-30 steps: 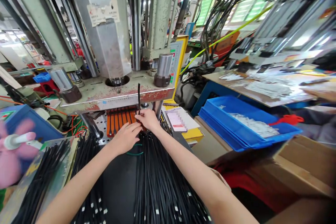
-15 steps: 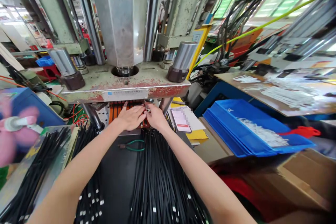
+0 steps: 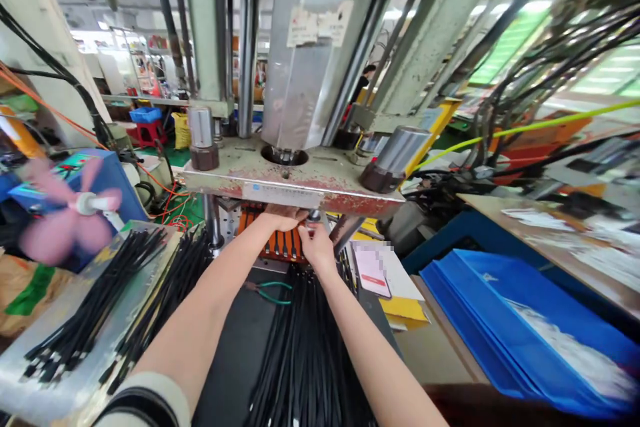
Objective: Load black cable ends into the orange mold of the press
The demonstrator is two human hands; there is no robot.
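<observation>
Under the press's front plate [image 3: 295, 192] lies an orange mould block [image 3: 270, 248] with several black cables [image 3: 286, 244] set side by side in its slots. My left hand [image 3: 284, 221] reaches over the back of this block; its fingers are mostly hidden under the plate. At the block's right end my right hand [image 3: 316, 245] has its fingers bent together in a pinch, and what is between them is too small to make out. A bundle of black cables [image 3: 305, 347] runs toward me below my right hand. Green-handled pliers [image 3: 274, 292] lie on the black table left of the bundle.
More black cables [image 3: 95, 307] lie on a tray at left, near a pink fan [image 3: 75, 203]. To the right are a phone [image 3: 371, 270] on papers and blue bins [image 3: 480, 320] with white pieces. Steel posts [image 3: 213, 223] flank the mould.
The view has swung left, so the press appears further right. My left hand has gone from lying flat over the mould to deeper under the plate, uncovering more cables. My right hand stays at the right end.
</observation>
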